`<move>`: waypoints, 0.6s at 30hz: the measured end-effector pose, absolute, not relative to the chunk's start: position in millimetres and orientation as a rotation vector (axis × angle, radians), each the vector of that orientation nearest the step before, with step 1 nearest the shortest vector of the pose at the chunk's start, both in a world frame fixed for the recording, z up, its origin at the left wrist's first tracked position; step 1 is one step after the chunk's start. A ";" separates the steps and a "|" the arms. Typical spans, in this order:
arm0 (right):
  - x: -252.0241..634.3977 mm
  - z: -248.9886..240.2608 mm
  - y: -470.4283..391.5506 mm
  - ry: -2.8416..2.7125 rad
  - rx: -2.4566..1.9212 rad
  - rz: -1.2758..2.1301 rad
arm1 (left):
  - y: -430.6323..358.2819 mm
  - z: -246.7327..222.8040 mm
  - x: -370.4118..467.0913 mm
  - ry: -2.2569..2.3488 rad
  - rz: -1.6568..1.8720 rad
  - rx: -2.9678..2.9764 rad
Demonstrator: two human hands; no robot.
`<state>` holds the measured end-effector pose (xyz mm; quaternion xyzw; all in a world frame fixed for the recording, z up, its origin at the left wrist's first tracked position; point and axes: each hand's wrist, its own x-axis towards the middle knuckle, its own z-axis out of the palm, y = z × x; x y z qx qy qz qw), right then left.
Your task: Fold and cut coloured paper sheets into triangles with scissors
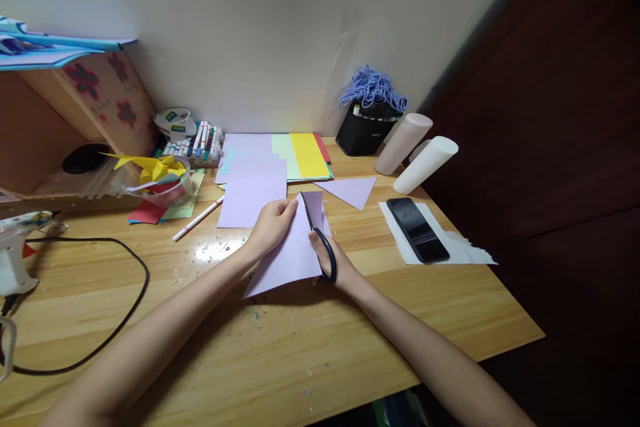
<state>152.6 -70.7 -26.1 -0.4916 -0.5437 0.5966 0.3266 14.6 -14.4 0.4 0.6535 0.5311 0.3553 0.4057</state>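
Note:
Pinched between the thumb and fingers of my left hand (273, 225) is a sheet of lilac paper (285, 267), held a little above the table. My right hand (336, 261) grips a pair of scissors (327, 255) by its dark handles. The blades lie across the paper, pointing away from me, and a cut strip hangs to their right. Another lilac sheet (255, 190) lies flat just beyond my left hand. To the right of the blades' tip rests a lilac paper triangle (350, 190).
Colored paper sheets (305, 153) are stacked by the wall. A marker (197, 219), a plastic bowl (170, 193) and a glue gun (20, 247) with a looping cord lie left. Right are a phone (417, 230), two cylinders (425, 163) and a black pen case (365, 130).

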 end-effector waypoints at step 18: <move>236.1 -13.6 -24.5 -1.907 -2.157 0.247 | 3.7 -20.3 0.1 1.484 0.902 1.605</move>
